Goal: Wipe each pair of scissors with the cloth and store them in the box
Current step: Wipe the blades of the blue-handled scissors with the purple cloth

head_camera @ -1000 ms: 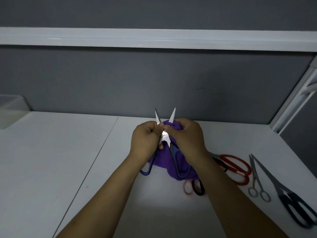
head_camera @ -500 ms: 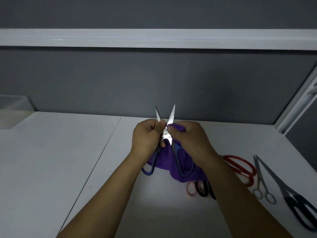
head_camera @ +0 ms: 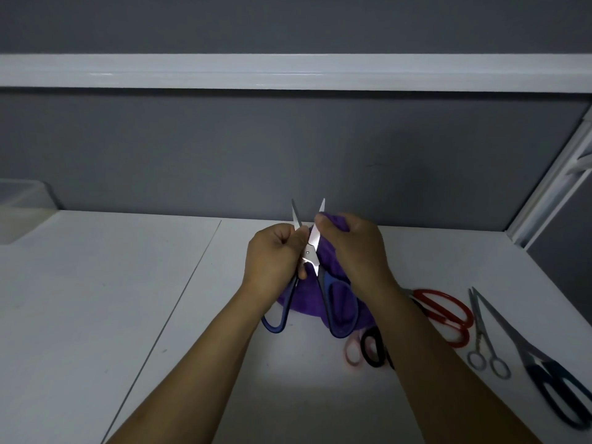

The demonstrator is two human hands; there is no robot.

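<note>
Grips blue-handled scissors (head_camera: 308,254) near pivot with left hand (head_camera: 272,261), blades spread, tips up, above desk (head_camera: 153,283) middle. Pinches purple cloth (head_camera: 307,302) onto right blade with right hand (head_camera: 355,251). Leaves red scissors (head_camera: 445,312) flat toward right edge, box (head_camera: 19,206) at left edge.

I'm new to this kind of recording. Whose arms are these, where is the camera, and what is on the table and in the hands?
No machine here: a person works with bare hands. Every picture comes from one wide-angle camera worn on the head, looking down, so the arms reach in from below. The left hand grips blue scissors, blades open and pointing up. The right hand pinches a purple cloth against one blade, apparently to wipe it. On the white table to the right lie red scissors, small silver scissors and large dark scissors; pink and black handles peek out behind the right forearm. A pale box sits at the far left.
</note>
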